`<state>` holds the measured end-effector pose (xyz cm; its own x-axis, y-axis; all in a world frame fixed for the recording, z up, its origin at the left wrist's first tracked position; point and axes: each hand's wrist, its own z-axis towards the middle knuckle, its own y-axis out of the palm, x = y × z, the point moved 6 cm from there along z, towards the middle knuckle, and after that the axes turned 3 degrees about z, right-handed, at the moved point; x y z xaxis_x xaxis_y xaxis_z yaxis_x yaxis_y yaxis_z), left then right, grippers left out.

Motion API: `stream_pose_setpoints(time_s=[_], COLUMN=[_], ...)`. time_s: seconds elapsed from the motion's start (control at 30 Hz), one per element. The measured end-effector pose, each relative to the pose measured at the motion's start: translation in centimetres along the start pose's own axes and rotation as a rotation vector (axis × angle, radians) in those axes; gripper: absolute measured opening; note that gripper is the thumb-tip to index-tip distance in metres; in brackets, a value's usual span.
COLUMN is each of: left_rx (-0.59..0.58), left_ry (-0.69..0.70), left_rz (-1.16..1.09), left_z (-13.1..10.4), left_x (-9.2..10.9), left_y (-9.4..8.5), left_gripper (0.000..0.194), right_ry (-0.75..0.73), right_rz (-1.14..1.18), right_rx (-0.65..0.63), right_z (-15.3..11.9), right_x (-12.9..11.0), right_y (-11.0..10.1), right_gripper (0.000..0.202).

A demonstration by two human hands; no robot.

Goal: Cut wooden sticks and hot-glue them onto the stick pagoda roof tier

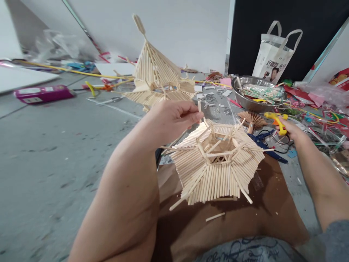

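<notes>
My left hand [174, 118] is closed in a pinch on a short wooden stick [199, 106], at the far-left edge of a hexagonal stick roof [215, 182]. The roof is made of pale round sticks, with an open frame around a hole in its middle. Off to the right, my right hand [293, 130] grips a yellow hot glue gun [283, 127], apart from the roof. Behind my left hand stands a second stick model [155, 65], with a peaked top and a flared lower roof.
Brown paper [191, 225] lies under the roof, with a loose stick [215, 217] on it. Blue-handled pliers [272, 153] and a brown paper fan [251, 120] lie at right. Behind are a metal bowl [252, 105] and a white bag [272, 58]. A purple box [45, 94] lies left.
</notes>
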<state>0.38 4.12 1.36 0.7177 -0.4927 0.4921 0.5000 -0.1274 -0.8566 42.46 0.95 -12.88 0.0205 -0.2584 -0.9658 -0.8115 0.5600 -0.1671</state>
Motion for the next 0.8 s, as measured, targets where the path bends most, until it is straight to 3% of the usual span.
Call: stream_pose_setpoints(time_s=[0.07,0.17,0.33,0.4,0.5,0.6,0.7,0.8], left_rx=[-0.001,0.004,-0.003,-0.002,0.01,0.019,0.016,0.016], left_ry=[-0.006,-0.003,0.026,0.026,0.033,0.05,0.057,0.062], left_rz=[0.001,-0.016,-0.03,-0.026,-0.013,-0.013,-0.027,-0.039], left_z=[0.1,0.2,0.1,0.1,0.0,0.0,-0.2,-0.3], left_x=[-0.2,-0.5,-0.3,-0.1,0.0,0.2,0.2,0.2], left_y=[0.1,0.2,0.3,0.3,0.2,0.1,0.1,0.0], left_gripper=[0.027,0.027,0.026,0.024,0.024,0.024,0.024,0.024], right_ry=[0.011,-0.076,-0.331,-0.521,-0.632,-0.61,-0.603,-0.596], right_rz=[-0.229,-0.538,-0.882,-1.141,-1.487,-1.592,-1.582,-1.5], right_rx=[-0.018,0.056,0.151,0.087,-0.215,-0.33,-0.285,-0.192], right_z=[0.7,1.1,-3.3,-6.4,-10.2,-12.0,-12.1,-11.9], right_x=[-0.6,-2.4,-4.6,-4.5,-1.6,0.7,1.0,-0.3], right_y=[1.6,2.6,2.7,3.4,5.2,5.8,5.6,4.6], right_gripper=[0.032,0.034,0.026,0.033,0.041,0.04,0.038,0.041])
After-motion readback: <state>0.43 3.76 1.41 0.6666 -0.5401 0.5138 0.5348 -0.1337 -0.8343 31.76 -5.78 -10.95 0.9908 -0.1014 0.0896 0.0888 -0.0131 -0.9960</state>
